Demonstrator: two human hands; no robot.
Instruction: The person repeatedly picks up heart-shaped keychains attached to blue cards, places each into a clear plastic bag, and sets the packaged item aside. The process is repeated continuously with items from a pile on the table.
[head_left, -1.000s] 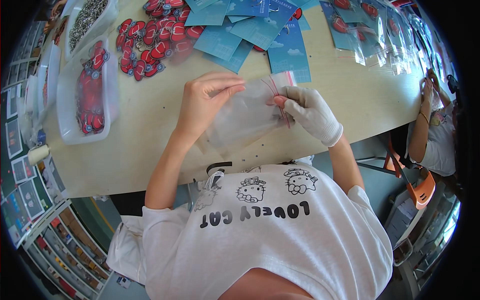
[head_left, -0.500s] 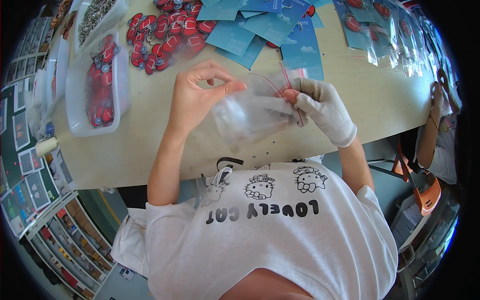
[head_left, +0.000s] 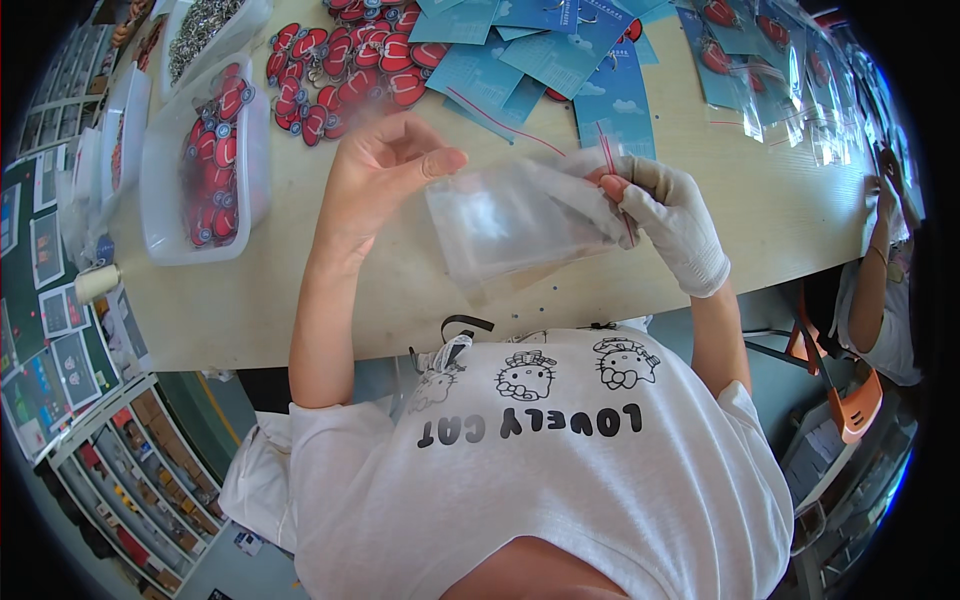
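Holding a clear plastic bag (head_left: 520, 225) mid-frame, gloved right hand (head_left: 665, 215) pinching its mouth, bare left hand (head_left: 385, 170) lightly pinched, seemingly opening it for filling.

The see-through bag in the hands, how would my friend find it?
Start at the long pale wooden table. Above its near edge, a bare left hand and a white-gloved right hand hold the clear plastic bag with a red strip. Unlike the filled bags lying farther back, it is lifted.

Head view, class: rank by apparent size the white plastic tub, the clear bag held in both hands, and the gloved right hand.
1. white plastic tub
2. clear bag, close behind, though nearer the camera
3. right hand, clearly smallest
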